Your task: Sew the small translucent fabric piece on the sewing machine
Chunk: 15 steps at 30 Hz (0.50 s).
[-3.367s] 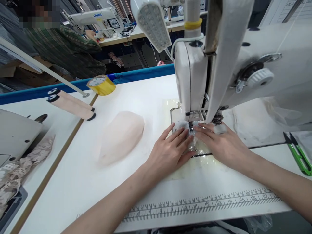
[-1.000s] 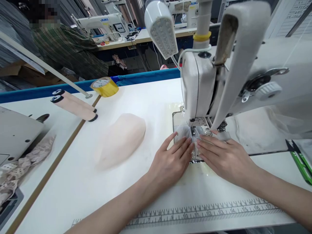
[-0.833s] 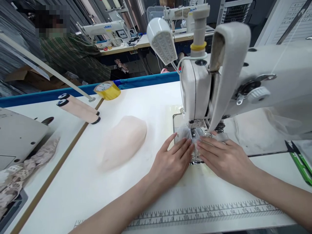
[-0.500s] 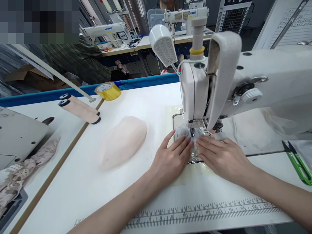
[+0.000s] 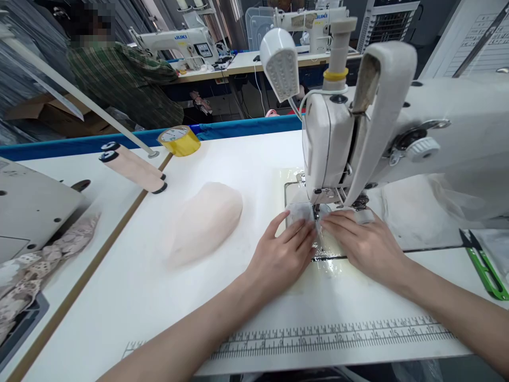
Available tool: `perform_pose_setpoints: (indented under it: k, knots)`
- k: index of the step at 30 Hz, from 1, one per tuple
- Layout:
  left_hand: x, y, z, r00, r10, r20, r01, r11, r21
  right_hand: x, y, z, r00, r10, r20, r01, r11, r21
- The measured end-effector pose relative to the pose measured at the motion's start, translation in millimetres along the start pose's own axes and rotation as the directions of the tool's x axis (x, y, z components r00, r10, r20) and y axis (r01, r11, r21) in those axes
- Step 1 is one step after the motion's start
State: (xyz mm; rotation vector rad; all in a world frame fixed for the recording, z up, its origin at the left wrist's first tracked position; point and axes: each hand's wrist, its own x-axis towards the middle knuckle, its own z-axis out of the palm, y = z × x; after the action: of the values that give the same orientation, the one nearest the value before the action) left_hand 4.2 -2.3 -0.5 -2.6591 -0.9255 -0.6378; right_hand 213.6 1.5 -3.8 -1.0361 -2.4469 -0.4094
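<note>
My left hand (image 5: 280,252) lies flat on the left of the needle, fingers stretched out and thumb apart. Its fingertips press on a small piece of sheer whitish fabric (image 5: 299,211) under the presser foot (image 5: 316,210) of the white sewing machine (image 5: 328,143). On the other side of the foot, my right hand (image 5: 368,241) rests with its fingers extended, their tips near the fabric's right edge. Its thumb is hard to see. A pale, sheer, cup-shaped fabric piece (image 5: 210,220) lies on the table left of my hands.
Yellow tape (image 5: 180,141) and two pale thread spools (image 5: 133,168) sit at the back left. Lace fabric (image 5: 51,268) lies far left. Green thread snips (image 5: 485,265) are at right, near folded white fabric (image 5: 409,212). A person in plaid (image 5: 123,85) is beyond the table.
The camera view has shifted a little, so the machine appears farther right. Both hands stay by the presser foot, with the right fingers slightly farther from the left ones.
</note>
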Motion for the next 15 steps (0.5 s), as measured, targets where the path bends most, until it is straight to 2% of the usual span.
perform_pose_setpoints:
  k: [6, 15]
  knots:
    - [-5.1, 7.2, -4.5, 1.0, 0.004, 0.015, -0.004, 1.0, 0.004, -0.9, -1.4, -2.0, 0.999, -0.041, -0.025, 0.042, 0.999, 0.017]
    - [-4.6, 4.9, -5.0, 1.0, 0.001, 0.013, -0.002, 1.0, 0.006, -2.6, -3.3, 0.1, 0.999, -0.041, -0.016, 0.041, 0.999, -0.002]
